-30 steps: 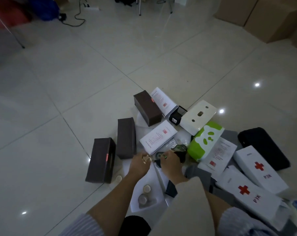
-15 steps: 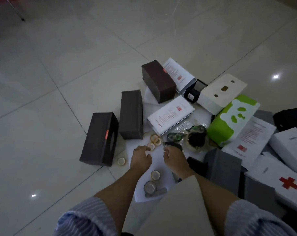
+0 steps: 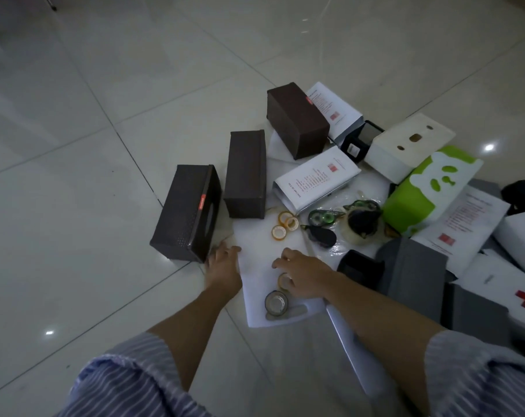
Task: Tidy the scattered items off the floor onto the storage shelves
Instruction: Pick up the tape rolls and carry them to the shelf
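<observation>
I see pale glossy floor tiles (image 3: 135, 85) filling most of the view, with the clutter gathered at centre right. The biggest items are 3 dark brown rectangular boxes: one with a red tab (image 3: 187, 213) at the left, a second (image 3: 246, 174) just beside it, a third (image 3: 297, 123) farther back. Right of them lie a white box with printed text (image 3: 315, 179), a cream box with 3 holes (image 3: 405, 145) and a green and white panda-patterned box (image 3: 427, 191). A grey fabric case (image 3: 411, 275) and a white box with a red cross (image 3: 514, 293) sit at the right edge.

A white sheet of paper (image 3: 264, 239) lies flat under the small things. On it are 3 small orange-rimmed tape rolls (image 3: 284, 224) clustered together, 2 dark correction-tape dispensers (image 3: 321, 227) near them, and a clear tape roll (image 3: 276, 302) near the paper's near edge.

My right hand (image 3: 306, 272) rests palm down on the paper, its fingers curled over another small tape roll (image 3: 284, 281); I cannot tell whether it actually grips it. My left hand (image 3: 223, 263) lies at the paper's left edge beside the red-tabbed box, fingers loosely spread, holding nothing that I can see.
</observation>
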Demonstrator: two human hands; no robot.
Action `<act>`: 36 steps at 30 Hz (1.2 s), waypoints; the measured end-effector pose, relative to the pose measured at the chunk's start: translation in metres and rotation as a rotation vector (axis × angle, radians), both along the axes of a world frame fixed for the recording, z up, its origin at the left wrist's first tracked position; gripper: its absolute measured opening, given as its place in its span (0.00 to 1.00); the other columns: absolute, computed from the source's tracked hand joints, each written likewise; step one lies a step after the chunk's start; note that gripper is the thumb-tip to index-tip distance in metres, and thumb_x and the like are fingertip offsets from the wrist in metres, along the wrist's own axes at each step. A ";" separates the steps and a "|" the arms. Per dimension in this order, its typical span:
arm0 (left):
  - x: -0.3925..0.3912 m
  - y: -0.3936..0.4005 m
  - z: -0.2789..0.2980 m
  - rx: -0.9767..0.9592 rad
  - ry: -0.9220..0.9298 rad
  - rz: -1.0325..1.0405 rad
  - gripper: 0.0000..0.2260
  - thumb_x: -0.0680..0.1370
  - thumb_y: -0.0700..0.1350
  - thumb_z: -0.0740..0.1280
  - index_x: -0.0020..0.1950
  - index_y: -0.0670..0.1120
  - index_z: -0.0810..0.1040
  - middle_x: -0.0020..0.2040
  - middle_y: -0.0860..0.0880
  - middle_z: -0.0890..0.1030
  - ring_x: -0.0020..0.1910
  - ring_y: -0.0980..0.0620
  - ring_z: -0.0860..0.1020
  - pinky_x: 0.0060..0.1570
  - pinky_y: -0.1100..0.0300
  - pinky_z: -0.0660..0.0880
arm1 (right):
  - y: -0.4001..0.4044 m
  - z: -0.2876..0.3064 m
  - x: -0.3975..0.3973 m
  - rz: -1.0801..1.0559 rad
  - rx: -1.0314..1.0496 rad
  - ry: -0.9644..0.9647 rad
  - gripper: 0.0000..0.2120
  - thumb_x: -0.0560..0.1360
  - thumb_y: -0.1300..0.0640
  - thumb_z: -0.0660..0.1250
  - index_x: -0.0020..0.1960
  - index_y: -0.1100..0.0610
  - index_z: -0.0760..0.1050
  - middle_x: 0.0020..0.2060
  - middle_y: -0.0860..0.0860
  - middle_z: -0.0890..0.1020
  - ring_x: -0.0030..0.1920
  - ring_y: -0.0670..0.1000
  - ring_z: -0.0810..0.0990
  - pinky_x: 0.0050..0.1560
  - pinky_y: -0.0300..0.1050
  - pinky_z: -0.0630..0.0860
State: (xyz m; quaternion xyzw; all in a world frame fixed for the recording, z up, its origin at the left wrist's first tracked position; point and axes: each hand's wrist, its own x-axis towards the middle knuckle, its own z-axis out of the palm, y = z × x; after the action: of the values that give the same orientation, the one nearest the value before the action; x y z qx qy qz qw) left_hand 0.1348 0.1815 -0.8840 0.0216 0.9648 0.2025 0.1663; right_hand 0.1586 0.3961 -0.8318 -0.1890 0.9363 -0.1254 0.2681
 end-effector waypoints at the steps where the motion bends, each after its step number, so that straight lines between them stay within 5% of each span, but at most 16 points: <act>1: 0.004 0.000 -0.002 -0.006 0.011 0.000 0.26 0.77 0.37 0.64 0.74 0.49 0.65 0.76 0.44 0.59 0.75 0.42 0.56 0.73 0.49 0.59 | 0.001 -0.003 0.003 0.029 0.017 0.009 0.24 0.77 0.58 0.60 0.73 0.53 0.65 0.63 0.54 0.67 0.62 0.56 0.71 0.51 0.48 0.72; 10: 0.026 0.005 -0.002 0.153 0.148 0.105 0.21 0.76 0.33 0.61 0.68 0.43 0.71 0.65 0.43 0.69 0.66 0.43 0.66 0.60 0.51 0.71 | 0.001 -0.014 0.017 0.052 0.056 0.070 0.24 0.75 0.58 0.64 0.71 0.54 0.66 0.62 0.53 0.67 0.60 0.54 0.70 0.49 0.52 0.76; 17: 0.043 0.018 0.000 0.337 0.205 -0.117 0.15 0.74 0.40 0.67 0.61 0.44 0.77 0.58 0.45 0.72 0.57 0.46 0.72 0.56 0.55 0.73 | 0.002 -0.025 0.027 -0.019 0.023 0.160 0.19 0.78 0.57 0.62 0.68 0.56 0.68 0.60 0.54 0.68 0.59 0.53 0.70 0.48 0.51 0.77; 23: 0.048 0.028 0.000 0.303 0.196 -0.259 0.09 0.76 0.46 0.66 0.54 0.45 0.78 0.54 0.48 0.73 0.53 0.49 0.72 0.50 0.59 0.72 | 0.002 -0.026 0.026 -0.388 -0.258 0.182 0.24 0.76 0.60 0.64 0.71 0.57 0.68 0.59 0.58 0.69 0.57 0.57 0.73 0.57 0.47 0.73; 26: 0.050 0.032 0.000 0.276 0.136 -0.337 0.15 0.72 0.49 0.72 0.56 0.47 0.75 0.55 0.50 0.72 0.53 0.51 0.70 0.49 0.59 0.72 | 0.006 -0.018 0.022 -0.570 -0.376 0.167 0.21 0.75 0.61 0.67 0.67 0.56 0.72 0.58 0.58 0.68 0.52 0.57 0.76 0.57 0.47 0.74; 30: 0.056 0.038 0.000 0.212 0.092 -0.434 0.27 0.66 0.56 0.78 0.57 0.46 0.73 0.56 0.50 0.72 0.53 0.51 0.68 0.48 0.60 0.69 | 0.008 -0.006 0.015 -0.856 -0.471 0.098 0.17 0.72 0.60 0.71 0.59 0.58 0.73 0.56 0.56 0.69 0.49 0.53 0.73 0.49 0.41 0.70; 36: 0.059 0.042 0.008 0.117 0.066 -0.391 0.23 0.69 0.56 0.76 0.56 0.46 0.72 0.53 0.48 0.75 0.51 0.50 0.70 0.47 0.57 0.71 | 0.010 -0.004 0.010 -1.014 -0.455 0.019 0.15 0.76 0.52 0.70 0.51 0.58 0.65 0.47 0.54 0.74 0.47 0.53 0.73 0.44 0.42 0.66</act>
State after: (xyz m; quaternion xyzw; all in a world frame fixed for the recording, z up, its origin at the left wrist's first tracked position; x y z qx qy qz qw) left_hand 0.1935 0.2232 -0.8763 0.2248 0.9338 0.2210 0.1693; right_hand 0.1681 0.4063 -0.8356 0.2309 0.8617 -0.4362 0.1181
